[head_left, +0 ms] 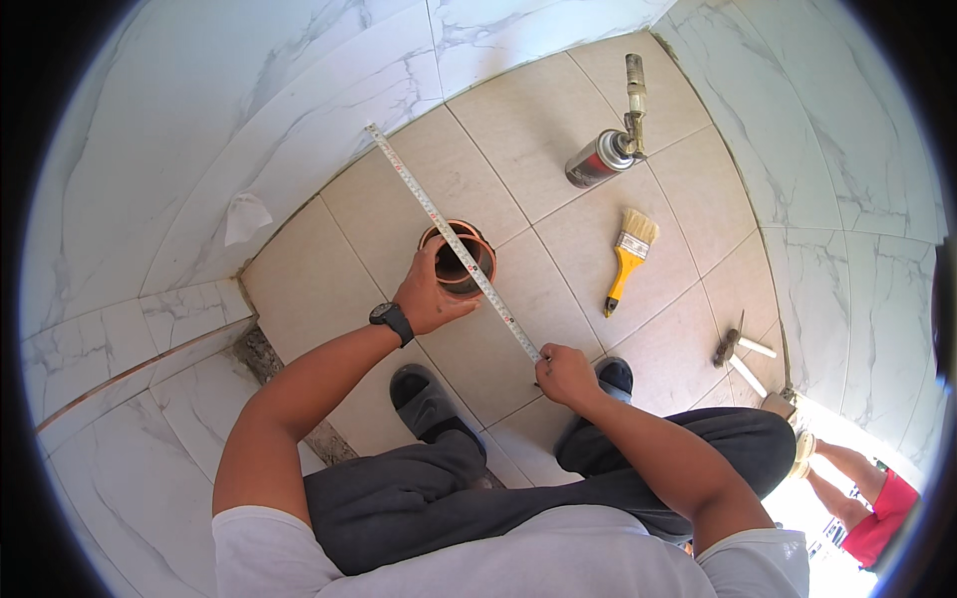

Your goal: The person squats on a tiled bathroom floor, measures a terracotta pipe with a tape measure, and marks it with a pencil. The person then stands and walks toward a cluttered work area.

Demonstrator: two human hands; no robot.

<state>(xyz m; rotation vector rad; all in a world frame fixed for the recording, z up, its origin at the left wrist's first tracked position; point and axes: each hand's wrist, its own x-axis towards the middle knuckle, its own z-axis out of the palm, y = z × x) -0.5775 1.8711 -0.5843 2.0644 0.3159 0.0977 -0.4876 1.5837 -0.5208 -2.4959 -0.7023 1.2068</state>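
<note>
My left hand (431, 297) is wrapped round the near left side of an orange-brown plastic pipe piece (486, 261), whose round open end faces up. A white measuring tape strip (407, 177) lies slantwise across that opening. Its far end reaches toward the tiled wall, and its near end is pinched in my right hand (566, 376). No tape case shows; my right fingers partly hide that end.
A gas canister with a torch head (601, 159) stands to the far right on the floor tiles (508, 179). Nearer are a yellow-handled paintbrush (628, 261) and a hammer (729, 349). Marble-look walls (329, 90) surround me. At the lower right, another person's red shorts (882, 520) show.
</note>
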